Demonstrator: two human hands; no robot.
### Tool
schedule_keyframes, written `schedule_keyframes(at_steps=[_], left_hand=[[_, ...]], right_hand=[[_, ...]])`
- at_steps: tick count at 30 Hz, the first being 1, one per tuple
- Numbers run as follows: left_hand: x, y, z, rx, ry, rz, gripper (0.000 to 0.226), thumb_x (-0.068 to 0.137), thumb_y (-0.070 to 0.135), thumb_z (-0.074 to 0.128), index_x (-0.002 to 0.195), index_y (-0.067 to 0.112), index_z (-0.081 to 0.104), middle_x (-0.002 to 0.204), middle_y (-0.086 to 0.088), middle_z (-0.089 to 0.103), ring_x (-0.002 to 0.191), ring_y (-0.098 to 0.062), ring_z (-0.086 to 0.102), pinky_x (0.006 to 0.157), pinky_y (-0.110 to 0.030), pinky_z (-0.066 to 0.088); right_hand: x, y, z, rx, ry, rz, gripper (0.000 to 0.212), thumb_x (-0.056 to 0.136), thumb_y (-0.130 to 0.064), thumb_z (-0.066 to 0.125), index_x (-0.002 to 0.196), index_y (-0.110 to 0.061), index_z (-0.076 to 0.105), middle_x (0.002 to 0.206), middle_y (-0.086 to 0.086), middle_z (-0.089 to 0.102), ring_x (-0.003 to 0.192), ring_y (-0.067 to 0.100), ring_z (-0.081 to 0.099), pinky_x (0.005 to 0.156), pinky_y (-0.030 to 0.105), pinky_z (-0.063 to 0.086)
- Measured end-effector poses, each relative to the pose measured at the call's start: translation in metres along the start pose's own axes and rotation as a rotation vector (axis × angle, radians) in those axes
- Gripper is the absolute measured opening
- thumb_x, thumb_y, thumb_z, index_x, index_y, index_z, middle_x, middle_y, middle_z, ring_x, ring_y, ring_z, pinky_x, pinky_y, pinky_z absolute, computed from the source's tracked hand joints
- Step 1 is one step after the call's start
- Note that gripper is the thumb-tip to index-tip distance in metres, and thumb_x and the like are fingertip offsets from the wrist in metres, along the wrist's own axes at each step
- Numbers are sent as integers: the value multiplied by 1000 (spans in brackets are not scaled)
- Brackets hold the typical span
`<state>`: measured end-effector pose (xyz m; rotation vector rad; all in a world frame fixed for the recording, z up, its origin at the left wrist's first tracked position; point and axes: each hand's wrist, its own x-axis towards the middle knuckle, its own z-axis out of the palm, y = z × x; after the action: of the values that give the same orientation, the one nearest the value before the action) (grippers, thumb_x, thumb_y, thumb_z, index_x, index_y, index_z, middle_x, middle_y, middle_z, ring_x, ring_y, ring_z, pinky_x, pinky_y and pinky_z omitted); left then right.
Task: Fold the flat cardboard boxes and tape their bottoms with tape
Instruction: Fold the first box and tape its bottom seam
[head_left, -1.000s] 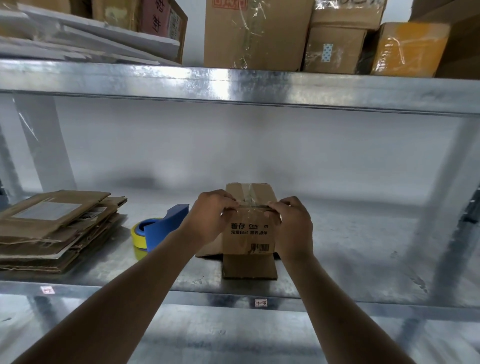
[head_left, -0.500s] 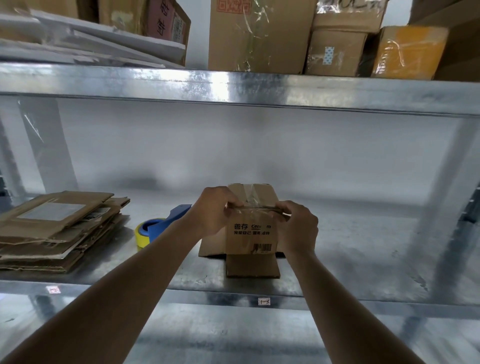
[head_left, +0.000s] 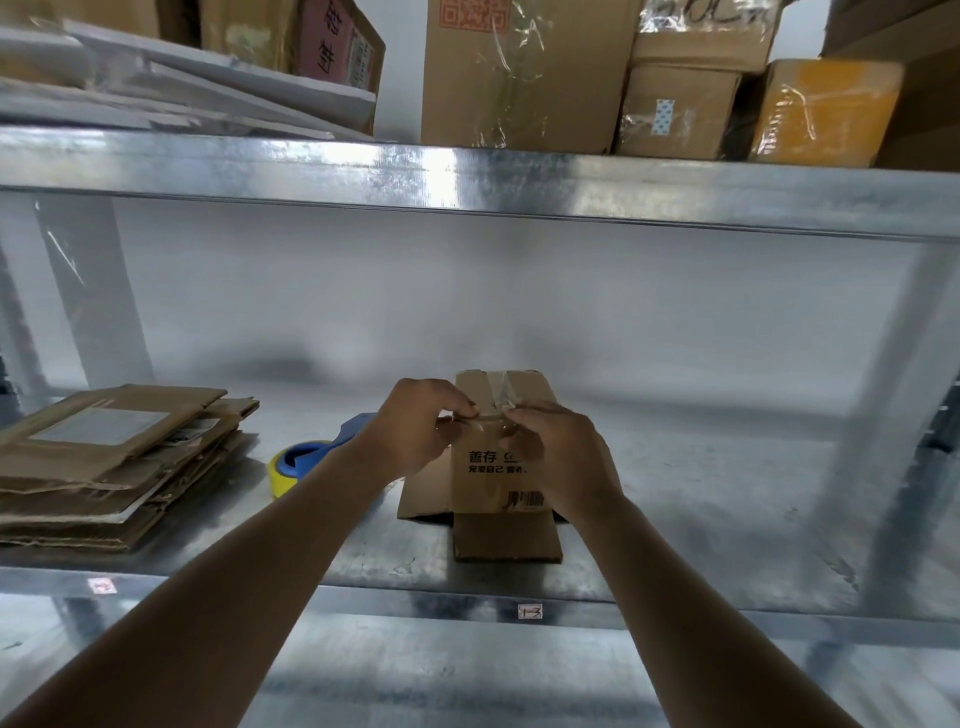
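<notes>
small box (head_left: 496, 467) held mid-frame on metal shelf (head_left: 727, 519), top edge pinched by curled fingers of left hand (head_left: 415, 431) and right hand (head_left: 566, 457); tape dispenser (head_left: 311, 457) left, near flat cardboard stack (head_left: 104, 467)

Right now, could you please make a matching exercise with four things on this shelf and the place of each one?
Things:
1. small box
2. tape dispenser
3. flat cardboard stack
4. orange-taped box

Places:
A. upper shelf, right
B. lower shelf, far left
C. between both hands
D. behind the left forearm

Pairs: 1-C, 2-D, 3-B, 4-A
</notes>
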<state>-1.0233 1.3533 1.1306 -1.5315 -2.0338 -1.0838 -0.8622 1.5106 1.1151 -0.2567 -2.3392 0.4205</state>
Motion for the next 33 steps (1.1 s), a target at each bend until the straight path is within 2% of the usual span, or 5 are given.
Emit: schedule_keyframes(at_steps=[12, 18, 25, 29, 33], left_hand=[[-7, -10, -4, -90, -12, -30, 30, 83, -6, 81, 105, 13, 83, 113, 4, 78, 100, 22, 61, 94, -3, 45], [-8, -10, 1, -21, -8, 4, 30, 83, -12, 77, 104, 10, 83, 112, -5, 78, 114, -4, 63, 94, -1, 45], [4, 5, -7, 15, 30, 67, 19, 94, 13, 76, 111, 18, 82, 126, 1, 74, 121, -10, 66, 104, -28, 53], [1, 4, 2, 19, 34, 38, 27, 96, 8, 72, 120, 17, 78, 131, 3, 69, 128, 1, 54, 110, -12, 40], [-3, 7, 12, 42, 19, -92, 26, 97, 6, 68, 121, 12, 76, 130, -5, 71, 126, -15, 63, 99, 7, 26]], right_hand=[[9, 0, -4, -135, -13, 9, 31, 100, -31, 67, 130, -34, 70, 126, -16, 71, 110, 11, 66, 82, 25, 49], [7, -6, -3, -196, -29, 16, 31, 105, -27, 59, 134, -32, 68, 134, -15, 66, 116, 10, 62, 81, 23, 44], [9, -1, -2, -108, 62, 137, 43, 110, -42, 44, 148, -26, 56, 162, -4, 41, 149, 18, 38, 104, 39, 48], [9, 5, 1, 0, 45, 170, 44, 110, -35, 47, 148, -15, 56, 150, 2, 56, 127, 21, 61, 99, 32, 55], [6, 10, 9, -38, 6, 200, 45, 112, -31, 45, 153, -14, 49, 159, 9, 46, 141, 26, 51, 108, 39, 49]])
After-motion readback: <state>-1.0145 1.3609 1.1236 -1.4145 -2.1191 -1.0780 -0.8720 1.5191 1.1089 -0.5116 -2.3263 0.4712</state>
